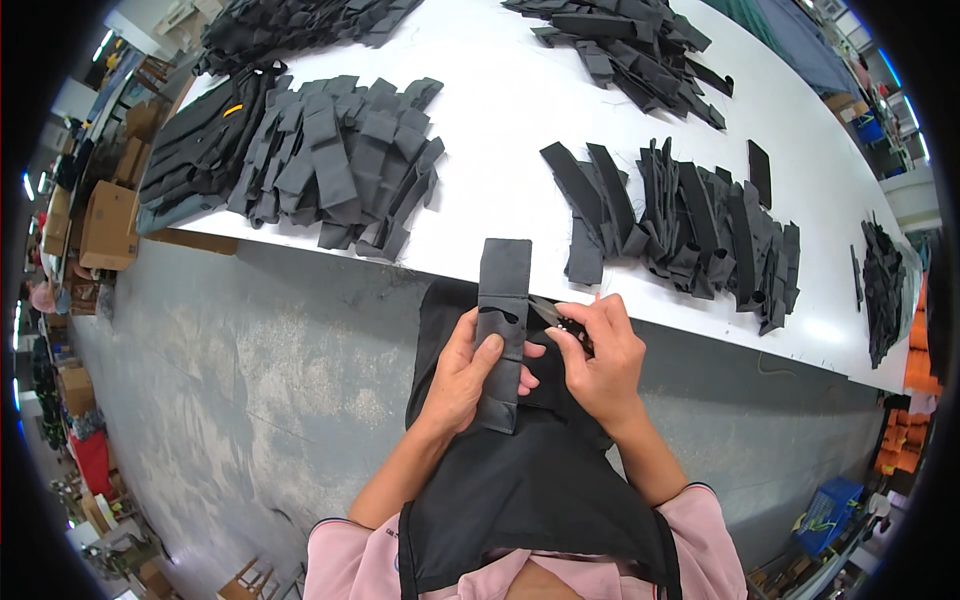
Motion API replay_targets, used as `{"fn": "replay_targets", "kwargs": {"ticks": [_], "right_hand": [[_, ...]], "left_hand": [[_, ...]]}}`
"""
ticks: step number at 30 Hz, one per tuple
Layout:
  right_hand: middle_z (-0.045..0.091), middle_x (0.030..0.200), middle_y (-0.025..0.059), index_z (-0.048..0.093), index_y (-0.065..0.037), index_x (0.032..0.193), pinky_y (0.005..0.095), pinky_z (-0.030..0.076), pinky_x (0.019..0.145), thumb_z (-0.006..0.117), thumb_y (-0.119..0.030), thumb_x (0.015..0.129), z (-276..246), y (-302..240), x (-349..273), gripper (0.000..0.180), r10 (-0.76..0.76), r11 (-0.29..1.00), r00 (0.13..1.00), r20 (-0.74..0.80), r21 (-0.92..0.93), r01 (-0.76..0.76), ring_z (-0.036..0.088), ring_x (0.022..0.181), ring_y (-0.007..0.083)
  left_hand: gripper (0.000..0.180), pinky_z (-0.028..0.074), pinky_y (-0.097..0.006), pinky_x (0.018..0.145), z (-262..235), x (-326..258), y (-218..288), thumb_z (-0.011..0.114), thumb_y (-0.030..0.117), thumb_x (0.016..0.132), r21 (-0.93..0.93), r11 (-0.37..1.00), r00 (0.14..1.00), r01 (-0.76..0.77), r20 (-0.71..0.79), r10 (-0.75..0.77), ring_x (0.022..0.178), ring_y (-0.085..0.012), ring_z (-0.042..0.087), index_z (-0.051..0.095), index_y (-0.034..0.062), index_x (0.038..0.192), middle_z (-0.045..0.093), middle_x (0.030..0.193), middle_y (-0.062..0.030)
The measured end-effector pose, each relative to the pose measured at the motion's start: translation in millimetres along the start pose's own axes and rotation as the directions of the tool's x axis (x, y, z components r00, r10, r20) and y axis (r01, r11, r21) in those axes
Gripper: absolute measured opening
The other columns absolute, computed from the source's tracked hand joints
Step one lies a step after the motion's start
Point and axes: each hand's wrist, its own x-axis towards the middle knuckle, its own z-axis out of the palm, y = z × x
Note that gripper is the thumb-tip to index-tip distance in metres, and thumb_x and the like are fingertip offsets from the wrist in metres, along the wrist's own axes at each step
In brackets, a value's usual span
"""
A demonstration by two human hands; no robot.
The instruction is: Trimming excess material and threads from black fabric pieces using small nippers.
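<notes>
A long dark grey fabric strip point(503, 270) with a fold and a seam across it is gripped in my left hand point(468, 368), thumb on its face and fingertips showing past its right edge. It hangs upright in front of my black apron, its top end over the table edge. My right hand point(606, 352) is closed around a small pair of dark thread snips point(572, 328). Their pointed blades reach the strip's right edge near the seam; whether they touch it I cannot tell.
On the white table point(480, 130) lie a heap of folded grey pieces point(340, 160), a row of dark strips point(690, 225), a far pile point(630, 45) and a small bundle point(882, 290). Cardboard boxes point(108, 225) stand at left; a blue crate point(828, 515) sits at lower right.
</notes>
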Motion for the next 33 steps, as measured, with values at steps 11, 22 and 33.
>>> {"fn": "replay_targets", "kwargs": {"ticks": [11,22,33], "right_hand": [[0.05,0.076,0.0057,0.062,-0.005,0.093,0.0311,0.042,0.05,0.071,-0.006,0.069,1.1,-0.9,1.8,0.025,-0.166,0.973,0.986,0.029,-0.157,0.169,0.055,0.059,0.0209],[0.051,0.077,0.0067,0.063,-0.004,0.09,0.0302,0.044,0.05,0.07,-0.005,0.074,-1.5,-2.5,-2.0,0.018,0.004,1.0,1.0,-0.03,0.019,-0.003,0.056,0.057,0.0214],[0.052,0.077,0.0068,0.065,-0.004,0.089,0.0292,0.043,0.048,0.07,-0.003,0.073,5.6,4.2,0.8,0.017,0.004,0.997,0.998,0.067,0.078,-0.009,0.055,0.055,0.0185]], "left_hand": [[0.044,0.056,-0.031,0.064,-0.1,-2.0,-2.3,0.046,0.023,0.098,-0.002,1.0,1.0,-0.002,-0.01,0.002,0.071,-0.0214,0.065,0.029,0.0036,0.133,0.062,0.102,-0.0224],[0.044,0.056,-0.031,0.062,-3.3,-2.8,-3.5,0.046,0.023,0.098,0.008,1.0,1.0,0.002,0.022,-0.002,0.068,-0.0205,0.065,0.029,0.0034,0.133,0.063,0.098,-0.0226],[0.046,0.055,-0.03,0.064,-1.2,-5.6,-3.0,0.045,0.021,0.098,0.044,0.999,1.0,-0.013,0.024,0.012,0.07,-0.0181,0.064,0.025,0.0037,0.137,0.062,0.102,-0.0216]]}}
